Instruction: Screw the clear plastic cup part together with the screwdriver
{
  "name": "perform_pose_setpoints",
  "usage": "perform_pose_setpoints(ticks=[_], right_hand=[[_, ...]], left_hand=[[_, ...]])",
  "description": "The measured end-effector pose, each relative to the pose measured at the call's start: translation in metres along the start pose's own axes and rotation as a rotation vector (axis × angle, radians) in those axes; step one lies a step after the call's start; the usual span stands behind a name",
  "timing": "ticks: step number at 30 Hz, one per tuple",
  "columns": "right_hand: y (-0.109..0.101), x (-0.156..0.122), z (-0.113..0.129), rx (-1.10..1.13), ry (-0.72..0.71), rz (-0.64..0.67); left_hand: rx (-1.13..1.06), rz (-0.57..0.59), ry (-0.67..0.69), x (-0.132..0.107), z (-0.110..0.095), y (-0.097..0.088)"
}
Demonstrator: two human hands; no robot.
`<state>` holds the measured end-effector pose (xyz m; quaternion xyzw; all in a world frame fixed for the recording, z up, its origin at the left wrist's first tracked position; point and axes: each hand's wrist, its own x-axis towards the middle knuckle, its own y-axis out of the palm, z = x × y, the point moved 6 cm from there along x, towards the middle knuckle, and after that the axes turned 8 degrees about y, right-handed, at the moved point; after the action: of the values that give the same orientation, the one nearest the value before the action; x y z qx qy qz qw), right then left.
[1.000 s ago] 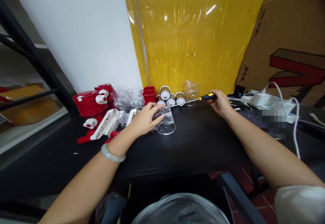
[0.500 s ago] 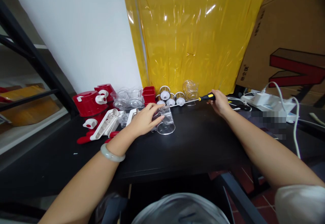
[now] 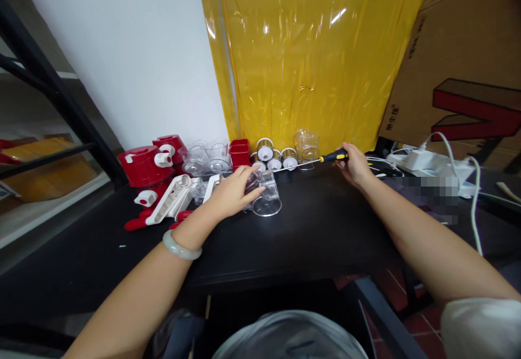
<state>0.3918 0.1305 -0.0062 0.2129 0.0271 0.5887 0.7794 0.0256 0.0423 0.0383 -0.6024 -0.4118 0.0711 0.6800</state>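
Note:
My left hand [image 3: 234,191] is wrapped round a clear plastic part [image 3: 268,190] with a round rim, which lies on its side on the black table. My right hand [image 3: 354,165] grips a screwdriver [image 3: 334,155] by its black and yellow handle. Its long shaft points left and reaches the back of the clear part; the tip is hard to make out. Just behind the shaft stand several drum-like pieces [image 3: 265,149] with white ends, some stacked. White crank-like pieces [image 3: 173,199] with red grips lie left of my left hand.
Red housings [image 3: 145,166] with white knobs stand at the left. Clear cups [image 3: 218,158] and a red square container [image 3: 239,153] line the back, with another clear part [image 3: 306,145] farther right. A power strip [image 3: 443,166] with cables sits at the right, before a cardboard box [image 3: 464,39].
Almost nothing differs. My right hand and the screwdriver handle have shifted very slightly to the right; my left hand stays on the clear part.

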Motion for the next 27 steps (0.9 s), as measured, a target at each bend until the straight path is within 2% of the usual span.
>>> perform_pose_setpoints(ticks=[6,15,27], right_hand=[[0.0034,-0.0054,0.0026,0.124,0.059,0.023],[0.0009,-0.0005,-0.001,0.022,0.036,0.027],[0.004,-0.0052,0.0069,0.163,0.014,0.033]], left_hand=[[0.003,-0.006,0.001,-0.0003,-0.0006,-0.0001],[0.01,-0.007,-0.005,0.0,-0.0004,0.0002],[0.005,-0.002,-0.013,-0.0004,0.0002,0.0006]])
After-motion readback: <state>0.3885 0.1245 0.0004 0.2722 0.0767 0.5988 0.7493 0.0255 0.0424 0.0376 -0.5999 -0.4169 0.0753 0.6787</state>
